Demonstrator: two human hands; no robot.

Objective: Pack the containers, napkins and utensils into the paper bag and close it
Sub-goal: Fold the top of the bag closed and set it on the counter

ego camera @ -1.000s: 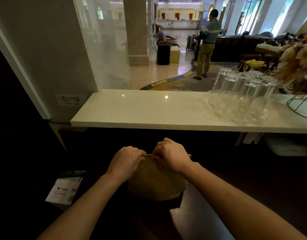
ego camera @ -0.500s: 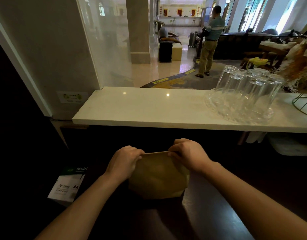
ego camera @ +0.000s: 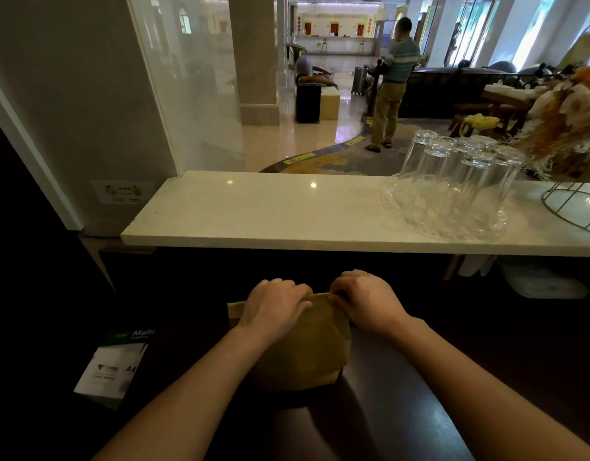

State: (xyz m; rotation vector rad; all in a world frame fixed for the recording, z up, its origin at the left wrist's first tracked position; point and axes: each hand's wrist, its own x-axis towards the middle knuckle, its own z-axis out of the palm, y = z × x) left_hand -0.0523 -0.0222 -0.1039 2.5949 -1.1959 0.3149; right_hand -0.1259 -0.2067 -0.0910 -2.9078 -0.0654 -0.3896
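A brown paper bag (ego camera: 307,354) stands upright on a dark wooden table (ego camera: 403,410), just below the white counter. Its top edge is flattened and folded over. My left hand (ego camera: 273,304) pinches the left part of that folded top, and my right hand (ego camera: 366,302) pinches the right part. A short strip of the fold sticks out to the left of my left hand. Whatever is inside the bag is hidden; no containers, napkins or utensils show outside it.
A white stone counter (ego camera: 270,214) runs across above the bag. On it, right, a glass tray (ego camera: 400,207) carries several upturned glasses (ego camera: 453,171); a wire basket (ego camera: 573,207) with dried flowers stands further right. An A4 paper ream (ego camera: 114,364) lies lower left. A person stands in the lobby beyond.
Both hands have shifted along the bag's top, coming closer together. The top edge is now pressed flatter and folded, with a strip showing at the left.
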